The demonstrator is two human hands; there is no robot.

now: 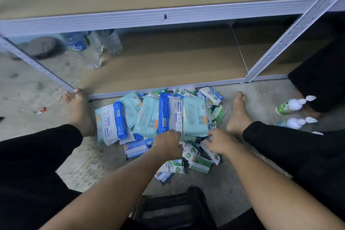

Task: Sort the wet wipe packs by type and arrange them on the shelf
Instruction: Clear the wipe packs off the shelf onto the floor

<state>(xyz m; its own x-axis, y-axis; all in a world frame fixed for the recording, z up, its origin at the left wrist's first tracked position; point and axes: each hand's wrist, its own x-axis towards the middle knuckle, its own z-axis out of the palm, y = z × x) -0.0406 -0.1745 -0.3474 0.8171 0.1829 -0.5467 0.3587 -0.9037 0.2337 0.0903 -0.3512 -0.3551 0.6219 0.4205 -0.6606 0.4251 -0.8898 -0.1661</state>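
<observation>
A heap of wet wipe packs lies on the concrete floor in front of the shelf's bottom board point(168, 65). It holds large teal packs point(147, 117), large blue and white packs point(112, 121), small green and white packs point(199, 163) and small blue packs point(135, 148). My left hand point(168, 142) curls its fingers over the near edge of the middle blue and white pack point(173, 114). My right hand point(220, 142) curls its fingers at the near corner of the right teal pack point(194, 115), over small green packs. Both shelf boards carry no wipe packs.
Two water bottles point(84, 48) stand at the left of the bottom board. Metal uprights point(291, 37) frame the shelf. My bare feet point(78, 112) flank the heap. Green spray bottles point(291, 107) stand at the right, beside black cloth. A black stool point(173, 209) is under me.
</observation>
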